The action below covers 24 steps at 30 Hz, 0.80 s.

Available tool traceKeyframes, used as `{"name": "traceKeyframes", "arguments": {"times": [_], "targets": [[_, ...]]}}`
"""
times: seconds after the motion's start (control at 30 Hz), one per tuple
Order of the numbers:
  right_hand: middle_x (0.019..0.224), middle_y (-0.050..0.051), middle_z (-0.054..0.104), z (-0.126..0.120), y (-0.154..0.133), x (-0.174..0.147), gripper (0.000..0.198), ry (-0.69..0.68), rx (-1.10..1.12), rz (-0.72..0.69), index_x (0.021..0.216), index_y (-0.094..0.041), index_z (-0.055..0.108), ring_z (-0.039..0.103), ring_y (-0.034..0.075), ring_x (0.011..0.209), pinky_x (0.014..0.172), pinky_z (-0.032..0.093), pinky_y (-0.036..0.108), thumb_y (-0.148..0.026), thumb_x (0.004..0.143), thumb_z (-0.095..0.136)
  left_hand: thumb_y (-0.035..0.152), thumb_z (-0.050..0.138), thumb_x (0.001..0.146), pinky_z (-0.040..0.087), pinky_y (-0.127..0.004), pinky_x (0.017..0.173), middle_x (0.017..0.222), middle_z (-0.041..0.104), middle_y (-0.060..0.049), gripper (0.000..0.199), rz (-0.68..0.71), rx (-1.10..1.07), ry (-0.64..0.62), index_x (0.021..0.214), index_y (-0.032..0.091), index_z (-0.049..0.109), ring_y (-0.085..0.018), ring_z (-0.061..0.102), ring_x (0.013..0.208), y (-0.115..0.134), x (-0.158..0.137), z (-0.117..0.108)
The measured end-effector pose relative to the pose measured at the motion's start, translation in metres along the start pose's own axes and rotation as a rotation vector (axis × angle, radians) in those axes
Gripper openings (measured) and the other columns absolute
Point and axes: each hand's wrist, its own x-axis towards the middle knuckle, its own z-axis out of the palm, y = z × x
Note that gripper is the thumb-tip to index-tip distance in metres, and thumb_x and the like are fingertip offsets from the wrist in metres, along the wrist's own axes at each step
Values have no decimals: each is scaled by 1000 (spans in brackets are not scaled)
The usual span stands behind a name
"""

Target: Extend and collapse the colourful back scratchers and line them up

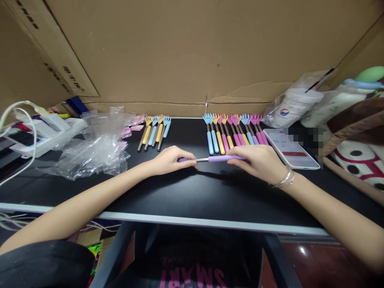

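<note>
A purple back scratcher (pixel 222 159) with a metal shaft lies level across both hands, just above the black table (pixel 186 196). My left hand (pixel 172 160) is closed around its left end, which shows a bit of purple and is mostly hidden by the fingers. Its purple handle is gripped at the right end by my right hand (pixel 258 160), which wears a silver bracelet. Behind my right hand lies a row of several back scratchers (pixel 223 140) in blue, yellow, pink and purple. Beyond my left hand is a smaller group of back scratchers (pixel 154 134), yellow and blue, with metal ends towards me.
Clear plastic bags (pixel 99 148) are heaped at the left, by a white power strip (pixel 51 132) with cables. On the right lie a phone (pixel 294 154), a bagged cup (pixel 297 104) and a brown-edged bag (pixel 354 124). Cardboard (pixel 168 52) walls the table's back.
</note>
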Motion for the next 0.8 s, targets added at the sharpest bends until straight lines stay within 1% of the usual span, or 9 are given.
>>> {"name": "traceKeyframes", "arguments": {"times": [0.07, 0.13, 0.2, 0.27, 0.4, 0.5, 0.57, 0.7, 0.8], "targets": [[77, 3, 69, 0, 0, 1, 41, -5, 15, 14, 92, -21, 65, 60, 13, 64, 57, 36, 26, -53, 90, 38, 40, 46, 92, 31, -17, 52, 67, 65, 3, 32, -1, 67, 49, 92, 21, 72, -7, 49, 52, 2, -1, 0], [73, 3, 68, 1, 1, 1, 41, -9, 33, 35, 93, -21, 64, 57, 13, 59, 56, 34, 25, -53, 90, 38, 41, 47, 91, 33, -18, 54, 71, 68, 2, 31, 10, 175, 149, 91, 22, 72, -8, 56, 58, 5, -2, 1], [70, 2, 66, 2, 2, 1, 40, -16, 57, 51, 94, -21, 63, 55, 12, 56, 55, 33, 25, -52, 90, 37, 40, 49, 91, 33, -19, 54, 73, 69, 1, 28, 50, 300, 253, 92, 23, 71, -10, 60, 62, 6, -4, 1], [70, 2, 66, 5, 2, 1, 39, -23, 85, 58, 95, -21, 62, 55, 12, 56, 55, 32, 25, -51, 90, 37, 39, 50, 90, 33, -21, 53, 69, 68, 2, 26, 104, 408, 314, 91, 24, 71, -11, 62, 62, 6, -5, 0], [69, 0, 63, 9, 1, 0, 38, -71, 173, 83, 96, -21, 61, 52, 11, 54, 54, 31, 23, -49, 91, 36, 38, 49, 91, 29, -23, 50, 62, 64, 3, 26, 180, 565, 357, 84, 23, 69, -11, 61, 61, 7, -7, -2], [67, 0, 59, 10, 0, 1, 37, -110, 304, 103, 93, -20, 59, 49, 10, 53, 55, 32, 22, -48, 91, 36, 37, 47, 91, 28, -25, 49, 59, 62, 2, 27, 220, 682, 402, 81, 23, 69, -11, 59, 58, 9, -7, -2], [68, 0, 58, 9, -1, 2, 37, -147, 394, 111, 91, -19, 58, 49, 10, 56, 57, 34, 22, -48, 91, 35, 37, 47, 91, 29, -25, 49, 58, 61, 2, 28, 248, 749, 429, 81, 23, 69, -11, 58, 57, 11, -7, -2], [74, 2, 58, 8, -1, 4, 40, -270, 529, 118, 87, -18, 57, 51, 12, 63, 61, 37, 24, -50, 91, 33, 35, 47, 92, 30, -26, 50, 58, 60, 3, 26, 345, 839, 461, 82, 23, 68, -10, 55, 56, 12, -8, -2], [71, 1, 57, 9, -3, 4, 41, -354, 542, 109, 91, -18, 56, 50, 12, 62, 60, 37, 24, -51, 91, 32, 33, 49, 91, 29, -26, 50, 56, 59, 4, 23, 452, 906, 497, 83, 23, 68, -10, 52, 54, 10, -8, -5]]}}
